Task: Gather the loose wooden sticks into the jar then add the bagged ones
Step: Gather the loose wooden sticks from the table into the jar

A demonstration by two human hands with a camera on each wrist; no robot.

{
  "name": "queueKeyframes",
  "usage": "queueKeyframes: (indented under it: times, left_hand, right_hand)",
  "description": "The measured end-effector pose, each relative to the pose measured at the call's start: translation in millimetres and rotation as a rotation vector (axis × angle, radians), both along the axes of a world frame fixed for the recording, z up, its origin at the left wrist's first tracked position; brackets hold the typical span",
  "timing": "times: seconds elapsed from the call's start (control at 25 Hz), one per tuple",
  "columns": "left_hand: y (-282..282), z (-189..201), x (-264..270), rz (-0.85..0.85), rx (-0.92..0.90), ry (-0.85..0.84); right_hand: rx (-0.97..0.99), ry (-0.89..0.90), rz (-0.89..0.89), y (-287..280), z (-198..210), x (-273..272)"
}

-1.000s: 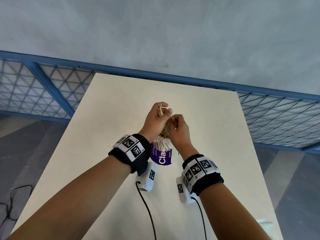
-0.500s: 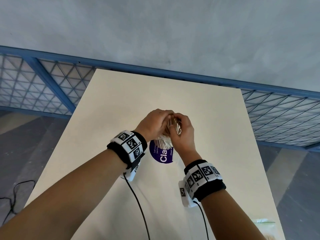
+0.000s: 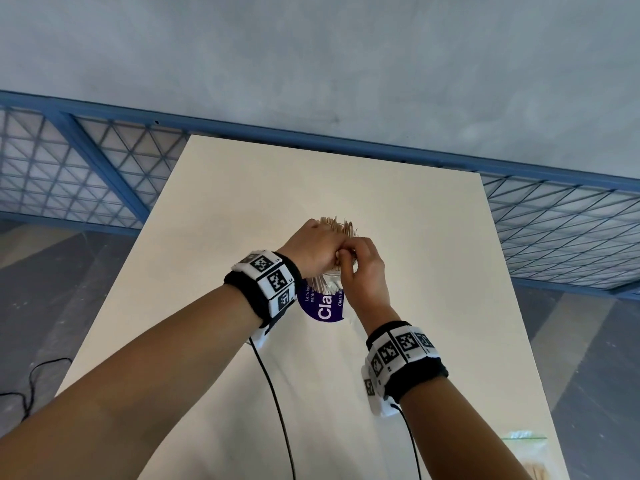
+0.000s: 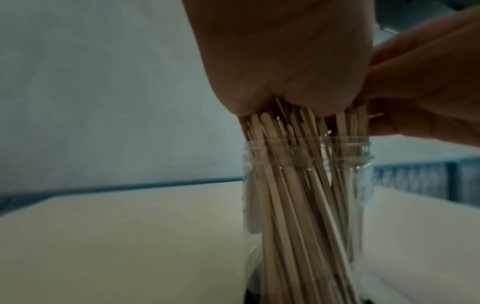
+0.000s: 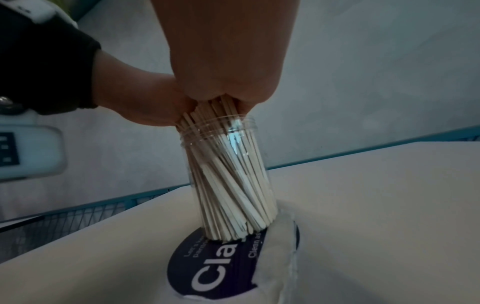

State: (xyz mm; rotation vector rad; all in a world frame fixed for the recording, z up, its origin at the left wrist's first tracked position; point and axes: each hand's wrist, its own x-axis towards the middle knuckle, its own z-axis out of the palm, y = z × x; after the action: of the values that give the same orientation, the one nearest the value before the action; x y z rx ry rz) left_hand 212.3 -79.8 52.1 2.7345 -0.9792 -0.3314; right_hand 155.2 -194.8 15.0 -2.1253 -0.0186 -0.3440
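A clear plastic jar (image 3: 325, 284) stands mid-table, packed with upright wooden sticks (image 3: 337, 225). Their tops stick out above its mouth. My left hand (image 3: 313, 249) grips the bundle's top from the left. My right hand (image 3: 360, 268) pinches the same bundle from the right, touching the left hand. In the left wrist view my palm (image 4: 280, 61) sits on the sticks (image 4: 285, 185) above the threaded jar rim (image 4: 345, 156). The right wrist view shows the sticks (image 5: 228, 185) twisted inside the jar (image 5: 241, 127). A zip bag of sticks (image 3: 530, 459) lies at the near right edge.
The jar stands on a flat pale wrapper with a round purple label (image 3: 323, 308) (image 5: 215, 273). The cream table (image 3: 415, 237) is narrow. Blue mesh railing (image 3: 554, 230) runs behind and beside it. Two black cables hang from my wrists over the near tabletop.
Both hands came down from above the jar and closed on the bundle at its mouth. Stick tips now show beyond my left hand.
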Motion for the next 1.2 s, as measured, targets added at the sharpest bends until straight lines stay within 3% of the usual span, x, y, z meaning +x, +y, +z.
queueKeyframes:
  times: [0.12, 0.2, 0.36, 0.48, 0.56, 0.8, 0.92, 1.2]
  left_hand:
    - [11.5, -11.0, -3.8, 0.200, -0.531, -0.157]
    - [21.6, -24.9, -10.5, 0.300, -0.700, -0.179]
    - [37.9, -47.1, -19.4, 0.246, -0.665, 0.139]
    - [39.5, -45.2, -5.9, 0.268, -0.719, 0.170]
    - [36.8, -35.8, 2.4, 0.304, -0.688, 0.211]
    - [24.7, -20.0, 15.5, 0.278, -0.648, 0.180]
    - [20.2, -21.0, 16.8, 0.365, -0.668, 0.184]
    - [18.8, -25.7, 13.1, 0.396, -0.748, 0.202]
  right_hand:
    - [-0.056, -0.083, 0.091, -3.4, 1.8, -5.4]
    - [-0.195, -0.051, 0.133, -8.1, 2.7, -2.1]
    - [-0.394, 0.279, 0.287, -15.6, 12.8, 22.7]
    - [-0.342, 0.366, 0.360, -18.4, 18.8, 39.9]
    - [-0.283, 0.384, 0.316, -15.9, 22.7, 48.5]
    - [-0.196, 0.302, 0.126, -12.9, 17.5, 65.3]
    - [-0.134, 0.276, 0.110, -12.0, 14.2, 61.6]
    - [-0.053, 0.154, 0.149, -14.5, 12.2, 49.4]
